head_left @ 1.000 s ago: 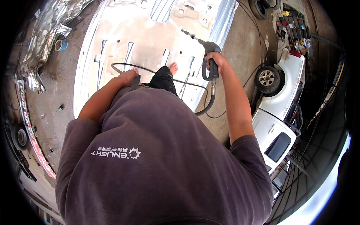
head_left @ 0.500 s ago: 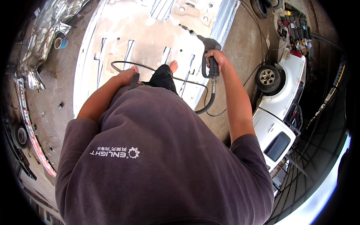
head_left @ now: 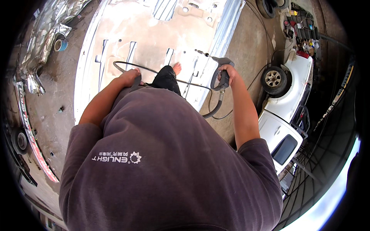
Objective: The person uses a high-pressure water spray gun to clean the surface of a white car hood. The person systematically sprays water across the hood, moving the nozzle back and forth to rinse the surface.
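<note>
In my right hand is a black pressure washer spray gun, with my fingers wrapped round its grip. Its short lance points left over the edge of a large white and beige metal panel. A black hose leaves the bottom of the grip and loops over the panel. My left hand is at my waist, closed on the hem of my dark T-shirt. A bare foot and a dark trouser leg show on the panel, which has slots and holes.
To the right stands a white pickup truck. Tyres and assorted clutter lie beyond it. Crumpled silver sheeting, a blue roll and a long red-and-white strip are on the left. A thin cable crosses the concrete floor.
My right hand has moved down and slightly right with the spray gun, and its lance has swung lower, nearer the panel's right side. My left hand stays at my waist.
</note>
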The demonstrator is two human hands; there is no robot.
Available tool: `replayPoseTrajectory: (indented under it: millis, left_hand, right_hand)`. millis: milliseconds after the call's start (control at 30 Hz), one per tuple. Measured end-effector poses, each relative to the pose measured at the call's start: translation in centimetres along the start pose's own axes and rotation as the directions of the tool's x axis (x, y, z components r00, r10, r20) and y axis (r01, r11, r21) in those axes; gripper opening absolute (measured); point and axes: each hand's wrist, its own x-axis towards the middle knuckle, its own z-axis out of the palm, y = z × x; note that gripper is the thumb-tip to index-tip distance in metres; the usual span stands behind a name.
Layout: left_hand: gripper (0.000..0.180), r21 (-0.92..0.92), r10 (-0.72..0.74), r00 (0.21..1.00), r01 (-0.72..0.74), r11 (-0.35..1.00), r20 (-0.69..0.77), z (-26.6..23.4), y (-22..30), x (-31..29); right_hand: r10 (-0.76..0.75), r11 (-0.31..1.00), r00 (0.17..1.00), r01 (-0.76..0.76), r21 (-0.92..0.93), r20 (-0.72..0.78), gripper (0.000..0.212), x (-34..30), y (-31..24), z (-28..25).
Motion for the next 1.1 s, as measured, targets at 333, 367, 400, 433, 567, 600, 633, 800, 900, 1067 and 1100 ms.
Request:
replayPoseTrajectory:
  millis: [333, 367, 400, 433, 567, 600, 633, 800, 900, 1067, 1100]
  left_hand:
    - [0.041, -0.083, -0.015, 0.999, 0.012, 0.996, -0.034, -1.2, 0.5, -0.3]
    - [0.04, -0.073, -0.014, 0.999, 0.011, 0.997, -0.035, -0.8, 0.2, 0.0]
    - [0.04, -0.063, -0.013, 0.999, 0.01, 0.998, -0.036, -0.5, -0.2, 0.3]
    - [0.039, -0.054, -0.012, 0.999, 0.009, 0.999, -0.038, -0.3, -0.6, 0.6]
    - [0.047, -0.051, -0.045, 0.991, 0.052, 0.997, 0.127, -1.5, 0.2, 1.4]
    - [0.045, -0.063, -0.053, 0.985, 0.064, 0.996, 0.162, -2.2, 1.1, 1.5]
    - [0.044, -0.074, -0.062, 0.978, 0.077, 0.994, 0.198, -2.5, 1.7, 1.5]
    - [0.041, -0.082, 0.019, 0.991, -0.008, 0.997, 0.133, -1.6, 1.4, 1.7]
    - [0.04, -0.071, 0.045, 0.993, -0.038, 0.997, 0.111, -0.7, 0.5, 1.7]
    - [0.04, -0.01, 0.034, 0.996, -0.034, 0.999, 0.081, 0.0, -0.4, 1.4]
    - [0.04, -0.001, 0.046, 0.997, -0.046, 0.999, 0.063, 0.0, -0.5, 1.4]
  right_hand:
    - [-0.137, 0.911, 0.99, 0.109, 0.398, 0.043, 0.012, -1.1, 2.6, -6.9]
    - [-0.146, 0.904, 0.987, 0.106, 0.414, 0.064, 0.012, -1.6, 2.9, -7.1]
    - [-0.167, 0.917, 0.983, 0.127, 0.378, 0.077, 0.012, -1.9, 3.0, -7.2]
    - [-0.152, 0.922, 0.987, 0.121, 0.367, 0.056, 0.012, -2.0, 3.1, -7.0]
    - [-0.111, 0.961, 0.994, 0.107, 0.255, 0.002, 0.014, -3.2, 3.5, -4.7]
    - [-0.083, 0.974, 0.997, 0.08, 0.211, 0.007, 0.014, -3.3, 3.5, -4.2]
    - [-0.055, 0.985, 0.998, 0.052, 0.167, 0.012, 0.014, -3.1, 3.7, -3.6]
    - [-0.098, 0.995, 0.992, 0.097, 0.02, 0.08, 0.014, -3.3, 2.6, 0.6]
    - [-0.121, 0.993, 0.982, 0.12, 0.012, 0.143, 0.014, -4.1, 1.9, 1.9]
    - [-0.124, 0.991, 0.986, 0.129, -0.03, 0.112, 0.013, -3.8, 0.9, 2.0]
    - [-0.119, 0.991, 0.989, 0.124, -0.054, 0.09, 0.013, -4.2, 0.8, 2.2]
